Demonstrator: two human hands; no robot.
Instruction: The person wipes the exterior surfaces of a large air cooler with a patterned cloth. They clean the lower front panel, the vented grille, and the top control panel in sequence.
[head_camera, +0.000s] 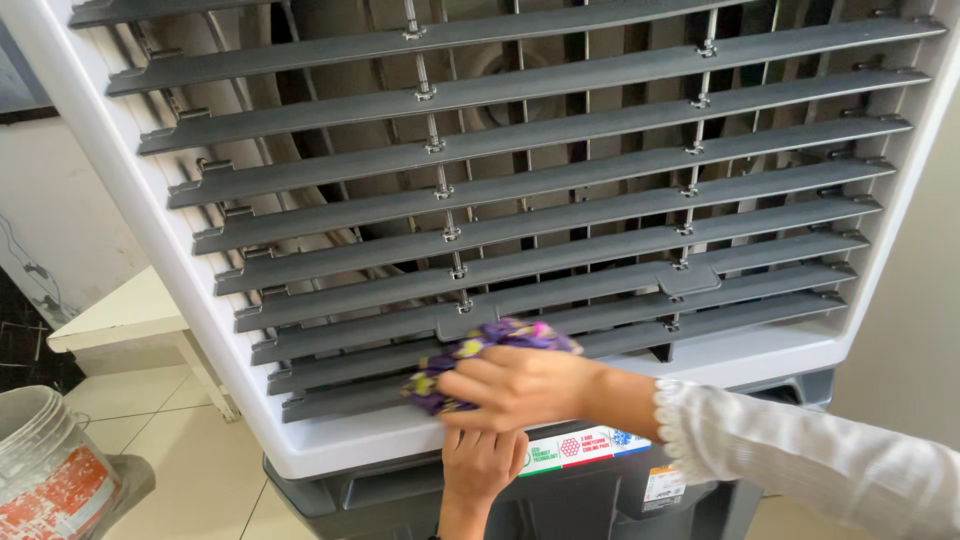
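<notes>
Our right hand (520, 385) has its fingers clamped on a crumpled purple-and-yellow patterned cloth (470, 362), pressed against the lowest grey plastic louvre slats (560, 330) of a large white-framed air cooler (330, 445). The slats' long axis runs sideways — along the hand's reach. Our left hand (482, 465) grips the frame's lower edge just below, fingers curled.

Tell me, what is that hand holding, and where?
The right hand grips a bunched purple patterned cloth around its middle, against the cooler's grey slats.
</notes>
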